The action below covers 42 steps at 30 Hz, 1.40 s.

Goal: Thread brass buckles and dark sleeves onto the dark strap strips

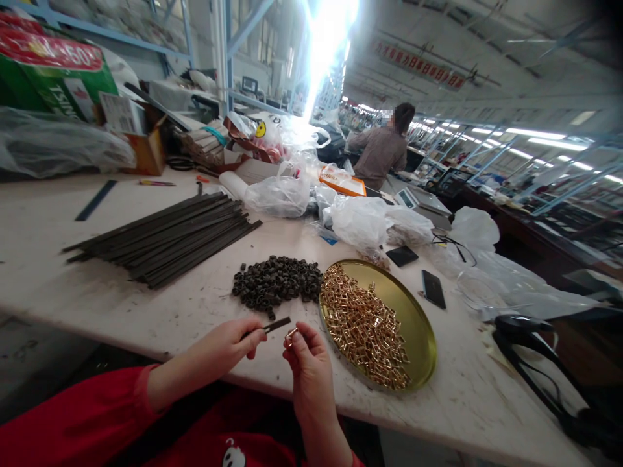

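My left hand (233,344) pinches a short dark strap piece (275,325) near the table's front edge. My right hand (304,357) is closed on a small gold buckle (291,335), held close to the strap's tip. Just beyond the hands lies a heap of dark loops (275,282). To the right sits a round gold tray (418,324) filled with several gold buckles (365,327).
A bundle of long dark strips (165,240) lies at the left. Plastic bags (360,217), two phones (433,288), a ruler (95,200) and boxes (48,71) are spread over the white table (73,285). A person (382,149) works at the far end.
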Each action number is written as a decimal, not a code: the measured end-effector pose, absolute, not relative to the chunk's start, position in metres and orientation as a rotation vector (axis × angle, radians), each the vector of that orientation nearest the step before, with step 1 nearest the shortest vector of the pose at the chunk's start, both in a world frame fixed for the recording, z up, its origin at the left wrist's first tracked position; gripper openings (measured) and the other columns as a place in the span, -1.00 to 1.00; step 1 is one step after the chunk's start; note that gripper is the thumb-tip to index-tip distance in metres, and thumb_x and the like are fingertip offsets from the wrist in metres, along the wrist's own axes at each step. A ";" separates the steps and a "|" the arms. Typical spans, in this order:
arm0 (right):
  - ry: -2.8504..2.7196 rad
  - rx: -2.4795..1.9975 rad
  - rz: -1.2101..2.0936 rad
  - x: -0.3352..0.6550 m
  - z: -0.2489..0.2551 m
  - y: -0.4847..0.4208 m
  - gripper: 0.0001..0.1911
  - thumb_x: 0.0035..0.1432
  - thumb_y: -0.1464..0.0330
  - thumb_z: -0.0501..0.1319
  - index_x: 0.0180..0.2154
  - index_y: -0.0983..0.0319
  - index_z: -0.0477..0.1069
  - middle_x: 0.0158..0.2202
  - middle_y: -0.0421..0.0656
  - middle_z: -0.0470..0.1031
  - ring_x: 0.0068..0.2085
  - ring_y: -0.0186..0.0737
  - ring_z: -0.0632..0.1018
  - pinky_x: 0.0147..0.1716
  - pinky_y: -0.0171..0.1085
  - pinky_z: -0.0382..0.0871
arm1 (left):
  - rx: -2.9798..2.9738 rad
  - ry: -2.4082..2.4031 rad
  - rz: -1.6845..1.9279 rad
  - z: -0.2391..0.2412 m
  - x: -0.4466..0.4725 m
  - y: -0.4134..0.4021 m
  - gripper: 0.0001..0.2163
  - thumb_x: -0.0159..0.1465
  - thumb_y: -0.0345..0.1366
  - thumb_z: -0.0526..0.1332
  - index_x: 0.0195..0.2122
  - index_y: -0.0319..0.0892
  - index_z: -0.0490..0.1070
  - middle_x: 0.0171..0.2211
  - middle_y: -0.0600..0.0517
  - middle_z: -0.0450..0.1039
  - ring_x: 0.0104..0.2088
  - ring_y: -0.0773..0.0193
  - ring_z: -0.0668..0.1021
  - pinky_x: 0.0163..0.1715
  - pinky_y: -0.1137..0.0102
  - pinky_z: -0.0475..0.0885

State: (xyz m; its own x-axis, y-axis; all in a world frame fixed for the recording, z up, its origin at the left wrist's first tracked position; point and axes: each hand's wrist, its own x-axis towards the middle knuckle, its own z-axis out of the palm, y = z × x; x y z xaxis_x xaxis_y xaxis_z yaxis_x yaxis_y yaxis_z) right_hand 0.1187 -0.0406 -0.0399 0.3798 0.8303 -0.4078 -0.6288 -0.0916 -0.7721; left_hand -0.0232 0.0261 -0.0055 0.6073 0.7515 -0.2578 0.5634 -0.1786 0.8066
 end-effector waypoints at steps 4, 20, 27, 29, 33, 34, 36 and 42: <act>-0.099 -1.070 1.285 0.114 -0.035 -0.044 -0.60 -0.27 0.36 0.43 -0.30 0.24 0.43 -0.45 -0.27 0.45 -0.48 -0.48 0.45 -0.50 -0.50 0.35 | 1.886 1.068 0.134 -0.006 -0.028 0.015 -0.70 0.25 -0.13 -0.07 -0.49 -0.16 0.29 -0.55 0.10 0.35 -0.49 0.27 0.40 -0.48 0.43 0.18; -0.592 -1.173 1.269 0.097 -0.046 -0.055 -0.77 0.06 0.22 0.22 -0.43 0.25 0.31 -0.55 -0.30 0.34 -0.53 -0.43 0.32 -0.52 -0.41 0.22 | 1.649 0.873 0.286 0.001 -0.020 0.008 -0.81 0.18 -0.17 0.03 -0.41 -0.18 0.30 -0.42 0.06 0.40 -0.35 0.25 0.44 -0.32 0.42 0.32; -0.933 -1.472 0.760 0.107 -0.052 -0.055 -0.87 0.07 0.28 0.20 -0.41 0.21 0.35 -0.46 -0.21 0.39 -0.42 -0.28 0.40 -0.38 -0.29 0.27 | 1.513 1.020 0.242 -0.002 -0.016 0.011 -0.75 0.07 -0.05 0.06 -0.51 -0.15 0.25 -0.60 0.16 0.26 -0.56 0.34 0.28 -0.53 0.46 0.19; -1.115 -1.452 0.613 0.112 -0.050 -0.059 -0.92 0.10 0.32 0.17 -0.36 0.19 0.40 -0.42 -0.18 0.42 -0.36 -0.25 0.42 -0.31 -0.26 0.27 | 1.446 1.055 0.232 -0.002 -0.015 0.011 -0.72 0.05 -0.02 0.06 -0.51 -0.15 0.23 -0.62 0.17 0.25 -0.60 0.36 0.22 -0.60 0.48 0.13; -1.258 -1.305 0.810 0.121 -0.042 -0.062 -0.77 0.21 0.30 0.02 -0.30 0.18 0.43 -0.41 -0.17 0.44 -0.36 -0.25 0.43 -0.33 -0.27 0.28 | 1.396 1.081 0.211 -0.002 -0.016 0.009 -0.71 0.05 -0.01 0.05 -0.50 -0.16 0.24 -0.63 0.17 0.27 -0.63 0.39 0.19 -0.65 0.49 0.07; -1.226 -1.300 0.910 0.123 -0.040 -0.061 -0.76 0.21 0.28 0.02 -0.28 0.18 0.43 -0.44 -0.18 0.43 -0.39 -0.26 0.43 -0.36 -0.29 0.29 | 1.397 1.077 0.199 -0.002 -0.017 0.008 -0.72 0.06 -0.03 0.05 -0.50 -0.16 0.25 -0.64 0.17 0.26 -0.63 0.39 0.19 -0.66 0.49 0.07; -1.189 -1.286 1.090 0.127 -0.036 -0.058 -0.78 0.19 0.26 0.07 -0.25 0.18 0.44 -0.46 -0.21 0.42 -0.41 -0.29 0.43 -0.38 -0.32 0.29 | 1.401 1.055 0.176 -0.002 -0.019 0.007 -0.74 0.07 -0.06 0.06 -0.50 -0.17 0.26 -0.64 0.17 0.25 -0.63 0.39 0.20 -0.66 0.50 0.08; -1.322 -1.192 1.254 0.136 -0.027 -0.058 -0.88 0.10 0.33 0.19 -0.31 0.16 0.49 -0.39 -0.23 0.46 -0.35 -0.30 0.44 -0.33 -0.35 0.27 | 1.364 1.027 0.146 -0.005 -0.025 0.004 -0.76 0.07 -0.09 0.08 -0.46 -0.19 0.28 -0.63 0.18 0.24 -0.61 0.39 0.21 -0.63 0.51 0.07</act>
State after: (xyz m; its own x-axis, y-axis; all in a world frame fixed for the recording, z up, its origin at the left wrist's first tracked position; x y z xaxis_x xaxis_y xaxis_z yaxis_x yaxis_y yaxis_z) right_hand 0.1358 -0.0578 -0.0268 -0.0996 0.9950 0.0038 0.0488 0.0087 -0.9988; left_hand -0.0246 0.0036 -0.0048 0.5814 0.6294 -0.5156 0.4607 0.2676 0.8462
